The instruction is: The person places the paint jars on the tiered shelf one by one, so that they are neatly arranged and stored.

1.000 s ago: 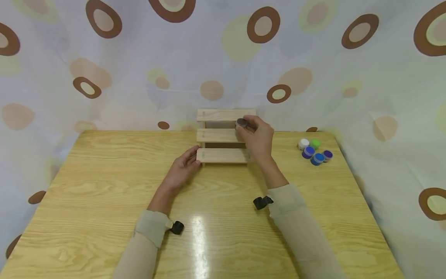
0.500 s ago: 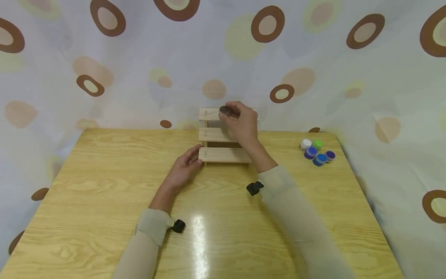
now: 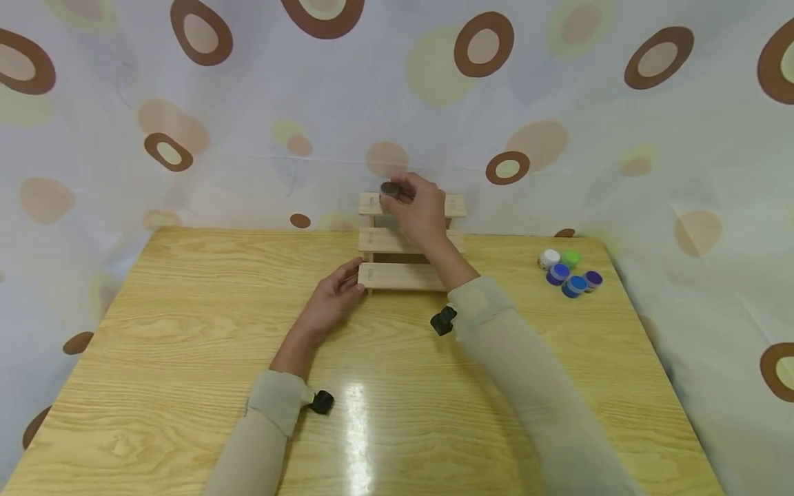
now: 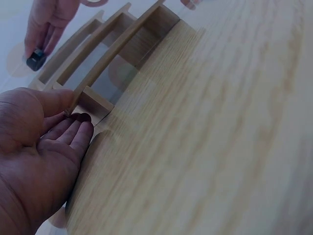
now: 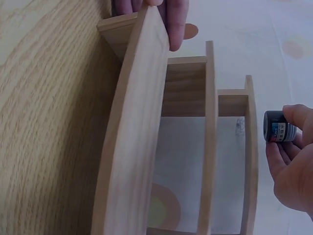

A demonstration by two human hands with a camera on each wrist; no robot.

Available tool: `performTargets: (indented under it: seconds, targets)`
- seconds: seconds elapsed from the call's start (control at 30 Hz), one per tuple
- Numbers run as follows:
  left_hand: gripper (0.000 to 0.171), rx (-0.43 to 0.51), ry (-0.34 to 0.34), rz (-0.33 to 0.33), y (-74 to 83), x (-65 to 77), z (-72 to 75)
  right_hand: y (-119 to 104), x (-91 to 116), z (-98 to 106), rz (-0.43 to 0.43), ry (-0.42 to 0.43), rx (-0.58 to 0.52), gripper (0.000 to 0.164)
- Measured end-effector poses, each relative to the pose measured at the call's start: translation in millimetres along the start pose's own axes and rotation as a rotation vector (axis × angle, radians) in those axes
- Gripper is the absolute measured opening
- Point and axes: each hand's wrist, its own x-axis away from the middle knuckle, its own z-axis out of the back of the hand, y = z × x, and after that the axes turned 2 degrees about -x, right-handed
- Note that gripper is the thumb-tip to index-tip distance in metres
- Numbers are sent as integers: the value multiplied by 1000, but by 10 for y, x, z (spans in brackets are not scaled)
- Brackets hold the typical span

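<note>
A three-tier wooden display stand (image 3: 406,277) stands on the table against the patterned backdrop. My left hand (image 3: 325,303) grips the left end of its lowest board, thumb on the board and fingers around the end in the left wrist view. Between thumb and fingers, my right hand (image 3: 423,212) pinches a small dark paint jar (image 5: 279,126) with a printed label. That jar is over the left part of the top board (image 3: 455,205); the right wrist view has a narrow gap between them.
Several small paint jars stand in a group at the table's right: a white jar (image 3: 549,259), a green jar (image 3: 571,258), a blue jar (image 3: 575,286) and purple-blue ones. The backdrop (image 3: 248,103) hangs right behind the stand. Wooden tabletop (image 3: 186,344) extends left and front.
My right hand has carried the dark jar left and up, from over the middle board's right side to the top board's left part. My left hand keeps its grip on the stand.
</note>
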Motion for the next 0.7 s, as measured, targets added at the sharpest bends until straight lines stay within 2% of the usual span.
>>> performTargets:
  seconds: [0.43, 0.7]
  targets:
    - [62, 8, 6, 11, 14, -2, -27, 59, -11, -54, -54, -11, 24, 40]
    - [63, 12, 10, 4, 21, 4, -16, 120, -7, -51, -37, 20, 20, 42]
